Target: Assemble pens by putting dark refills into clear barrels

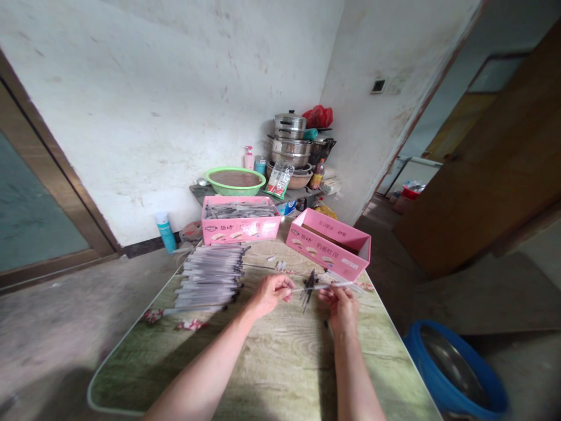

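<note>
Between my hands is a thin, translucent pen, roughly level above the table. My left hand pinches its left end. The fingers of my right hand close on its right part, where a clear sleeve-like end sticks out beyond them. Beneath the pen lies a small bundle of thin dark sticks. Left of my left hand, many similar pens with dark ends form a wide pile. Behind the pile, a pink box is filled with more grey sticks. Another pink box stands open behind my right hand; its floor is mostly hidden.
The wood-patterned table has a pale rim. Behind it, a low stand holds a green basin, stacked steel pots and bottles. A blue spray can stands left; a blue tub is at the right.
</note>
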{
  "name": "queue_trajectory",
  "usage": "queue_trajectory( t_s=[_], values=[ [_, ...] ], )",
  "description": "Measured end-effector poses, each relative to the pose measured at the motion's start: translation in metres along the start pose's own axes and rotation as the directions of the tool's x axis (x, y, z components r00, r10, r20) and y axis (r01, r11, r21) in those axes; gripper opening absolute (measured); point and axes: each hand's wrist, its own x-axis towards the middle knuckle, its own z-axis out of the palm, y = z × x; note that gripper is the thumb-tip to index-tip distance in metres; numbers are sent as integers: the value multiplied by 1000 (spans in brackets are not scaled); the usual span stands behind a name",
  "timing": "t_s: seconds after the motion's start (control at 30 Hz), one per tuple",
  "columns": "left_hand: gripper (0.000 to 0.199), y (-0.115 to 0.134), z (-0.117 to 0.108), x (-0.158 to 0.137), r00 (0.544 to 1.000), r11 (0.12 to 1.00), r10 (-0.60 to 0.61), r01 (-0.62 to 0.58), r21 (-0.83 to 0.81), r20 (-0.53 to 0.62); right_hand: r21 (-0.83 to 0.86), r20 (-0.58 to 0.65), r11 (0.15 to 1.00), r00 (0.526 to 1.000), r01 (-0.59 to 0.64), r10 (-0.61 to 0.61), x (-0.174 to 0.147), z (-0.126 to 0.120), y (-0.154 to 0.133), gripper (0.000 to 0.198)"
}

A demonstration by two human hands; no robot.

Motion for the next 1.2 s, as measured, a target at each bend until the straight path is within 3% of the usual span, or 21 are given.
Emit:
queue_trajectory(
  t_s=[0.1, 0.17, 0.27, 0.33, 0.4, 0.47, 0.53, 0.6, 0.8, 0.9, 0.97, 1.07, 1.13, 1.2],
  values=[
    [18, 4, 11, -1, 1000, 999, 25, -26, 46, 19, -71, 164, 991, 979, -112, 122, -6, 7, 3, 28],
    [22, 10, 17, -4, 995, 976, 96, -91, 200, -20, -73, 211, 985, 963, -158, 170, -7, 8, 3, 25],
    [16, 21, 25, -9, 971, 846, 240, -209, 491, -1, 74, 104, 990, 988, -120, 112, 0, 0, 0, 20],
    [16, 26, 32, -13, 953, 747, 261, -302, 592, 157, 201, -19, 977, 997, -71, 77, 7, -9, -4, 14],
    [21, 26, 42, -17, 898, 665, 238, -429, 611, 370, 247, -76, 967, 994, -60, 81, 13, -16, -6, 11],
    [29, 21, 52, -20, 802, 585, 221, -565, 582, 555, 237, -73, 969, 994, -65, 84, 15, -21, -7, 10],
    [32, 16, 60, -20, 713, 493, 220, -670, 555, 666, 218, -43, 974, 996, -67, 79, 15, -21, -7, 11],
    [29, 11, 65, -20, 672, 409, 208, -720, 561, 711, 221, -17, 973, 997, -71, 77, 14, -20, -5, 12],
    [21, 9, 60, -19, 748, 309, 122, -653, 691, 652, 292, 35, 951, 994, -105, 99, 10, -14, -3, 14],
    [23, 13, 54, -20, 811, 416, 164, -573, 706, 562, 308, 63, 945, 994, -109, 94, 8, -12, -3, 16],
    [25, 15, 50, -18, 882, 600, 235, -462, 653, 408, 309, 82, 946, 994, -99, 77, 6, -10, -2, 17],
    [21, 15, 40, -10, 971, 904, 230, -239, 354, 67, 286, 115, 954, 992, -86, 54, 3, -5, -1, 16],
    [17, 11, 33, -4, 988, 985, 145, -139, 105, -55, 241, 139, 968, 989, -74, 41, -1, 0, 0, 17],
    [14, 6, 27, 1, 993, 993, 82, -88, -74, -79, 178, 165, 982, 986, -70, 41, -5, 5, 1, 18]
  ],
)
